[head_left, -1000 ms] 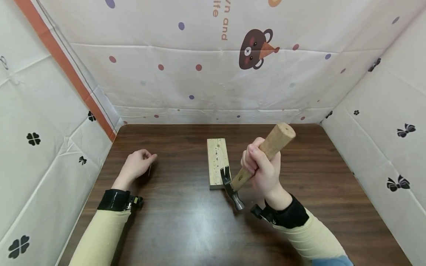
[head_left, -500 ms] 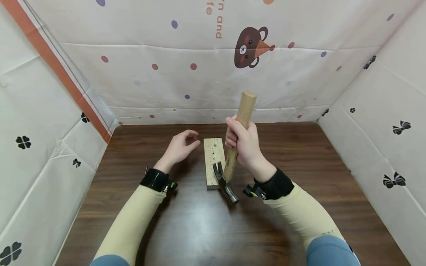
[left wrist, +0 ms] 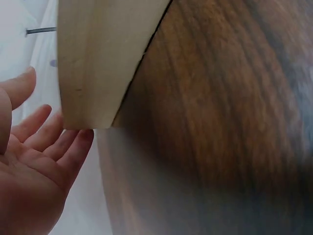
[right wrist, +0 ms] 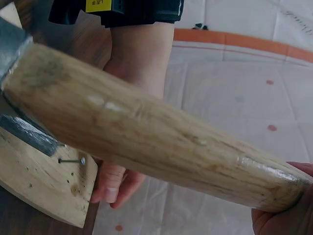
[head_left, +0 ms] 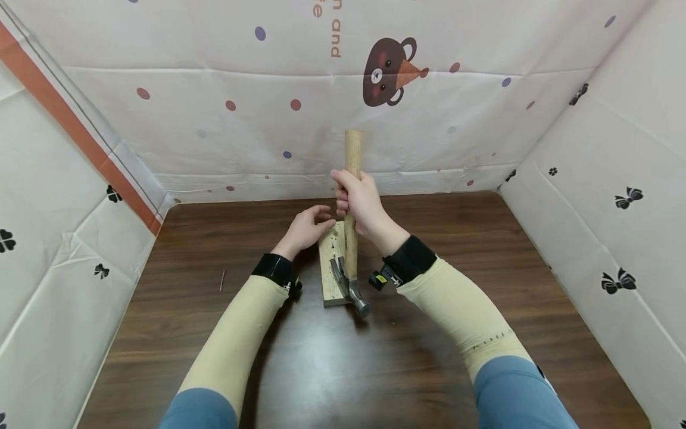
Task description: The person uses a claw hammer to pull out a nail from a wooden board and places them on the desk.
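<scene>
Head view first: our right hand (head_left: 361, 202) is wrapped round the handle of the hammer (head_left: 351, 244), which stands nearly upright with its claw over the near part of the wood block (head_left: 329, 280). The block sits around the middle of the tabletop (head_left: 429, 369), long side pointing at the far edge. Our left hand (head_left: 304, 231) is at the block's far-left corner, fingers loosely bent, not gripping. A loose nail (head_left: 222, 280) lies off toward the left edge.

Left wrist view: our fingertips seem to touch the block's end, thumb held apart. A standing nail (left wrist: 41, 31) sticks out of the face.

Right wrist view: a nail, probably that same one, is just beside the claw, and we can't tell if it's seated in the slot. For clean claw work, we'd get the slot snug under the nail head, steady the block properly and keep those left fingers away from the claw.

Room-wise, the far edge is tight, with the printed sheet (head_left: 214, 131) right behind it. We'd swing the handle toward ourselves or the right edge, where there's more space.
</scene>
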`<state>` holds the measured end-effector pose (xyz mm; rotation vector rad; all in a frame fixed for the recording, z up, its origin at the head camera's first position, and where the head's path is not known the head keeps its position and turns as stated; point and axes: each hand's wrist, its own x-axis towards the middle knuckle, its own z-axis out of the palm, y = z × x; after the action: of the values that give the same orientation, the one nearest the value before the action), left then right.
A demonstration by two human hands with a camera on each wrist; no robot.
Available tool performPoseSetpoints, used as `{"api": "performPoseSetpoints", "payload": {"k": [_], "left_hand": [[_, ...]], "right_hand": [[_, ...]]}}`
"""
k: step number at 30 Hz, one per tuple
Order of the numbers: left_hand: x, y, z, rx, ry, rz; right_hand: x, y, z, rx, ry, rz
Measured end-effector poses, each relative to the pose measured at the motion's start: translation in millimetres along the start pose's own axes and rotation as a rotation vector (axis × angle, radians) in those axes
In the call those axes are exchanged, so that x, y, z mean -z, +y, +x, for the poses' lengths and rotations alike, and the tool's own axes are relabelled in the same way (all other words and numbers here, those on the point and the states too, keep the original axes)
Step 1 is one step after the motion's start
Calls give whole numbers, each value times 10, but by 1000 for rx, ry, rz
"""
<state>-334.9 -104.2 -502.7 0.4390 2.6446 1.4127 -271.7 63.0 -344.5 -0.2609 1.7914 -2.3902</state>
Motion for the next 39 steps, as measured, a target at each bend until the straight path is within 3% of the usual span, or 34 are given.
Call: {"api": "performPoseSetpoints", "payload": {"k": [10,19,24,39], "left_hand": [[-27,-13,-5,37,-75,20],[-97,27,-11,79,-105,59],[-147,69,17,90,-173,46],[-106,37,10,92,-198,67]], "right_hand": [[-20,52,294,-140,35,-19],[-54,119,456,-124,51,-75],[-110,137,488,-129,74,-90],[-200,185,280,63,104,-193]]}}
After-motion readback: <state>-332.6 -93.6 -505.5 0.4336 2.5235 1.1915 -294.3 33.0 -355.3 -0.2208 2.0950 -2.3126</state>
